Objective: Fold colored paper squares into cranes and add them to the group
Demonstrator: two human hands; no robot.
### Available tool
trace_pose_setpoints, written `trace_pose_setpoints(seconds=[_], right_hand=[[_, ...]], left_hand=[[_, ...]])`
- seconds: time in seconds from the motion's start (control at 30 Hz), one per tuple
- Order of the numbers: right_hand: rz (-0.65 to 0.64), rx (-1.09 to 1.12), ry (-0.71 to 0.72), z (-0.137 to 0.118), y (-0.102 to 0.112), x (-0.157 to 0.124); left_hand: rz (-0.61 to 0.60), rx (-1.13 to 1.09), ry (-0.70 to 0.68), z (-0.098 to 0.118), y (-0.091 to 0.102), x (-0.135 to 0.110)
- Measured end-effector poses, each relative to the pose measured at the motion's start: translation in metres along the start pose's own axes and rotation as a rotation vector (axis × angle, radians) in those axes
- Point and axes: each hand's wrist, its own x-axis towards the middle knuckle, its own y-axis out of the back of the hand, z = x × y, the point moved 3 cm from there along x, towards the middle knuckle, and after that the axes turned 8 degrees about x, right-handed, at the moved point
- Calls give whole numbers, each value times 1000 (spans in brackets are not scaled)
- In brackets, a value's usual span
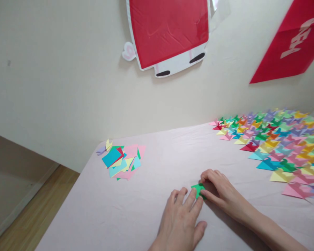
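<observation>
since the green paper [197, 189] is small & partly under fingers, the step in hand, prob. lining up or pressing a fold, calls for a light touch: let the l. hand [181, 216] anchor it and the r. hand [221, 188] set the edge, then one firm run w/ a nail along the crease, flat on the table [167, 157]. best to square the corners 1st, bc any skew at this size would likely show.

l. hand, at abt 7 o'clock from the paper: palm down, fingers spread & loose, two fingertips touching its near left edge, thumb out to the side; grasping nothing. r. hand, at 3 o'clock: fingers curled, thumb & index bent round the paper's right end, thumb touching it; can't say for sure if it's truly pinched.

paper lies on the table btwn the hands. loose sheets [112, 158] sit approx. 10 o'clock, folded pieces [268, 164] approx. 2 o'clock, both well apart from it.
</observation>
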Motion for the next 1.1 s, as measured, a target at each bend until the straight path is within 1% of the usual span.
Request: trace_pose_setpoints(seconds=[0.17, 0.4, 0.57, 0.67, 0.77, 0.87, 0.93, 1.03, 1.1], right_hand=[[-22, 1, -30, -6, 2, -3], [12, -11, -72, -7, -4, 1], [-15, 66, -101, -4, -3, 4], [2, 112, -112, 0, 1, 9], [34, 190, -121, 5, 4, 14], [89, 265, -143, 8, 7, 11], [124, 258, -152, 7, 8, 5], [134, 197, -121, -2, 5, -8], [116, 143, -94, -10, 1, -15]], left_hand=[[8, 18, 3, 1, -1, -1], [20, 44, 8, 2, -3, -2], [23, 53, 23, 1, -2, -2], [32, 34, 23, 0, -2, -4], [36, -12, 30, 1, -9, -6], [32, -65, 87, 6, -16, -2], [24, -90, 152, 11, -17, 4], [-5, -132, 270, 17, -6, 15], [-28, -168, 344, 16, 4, 20]])
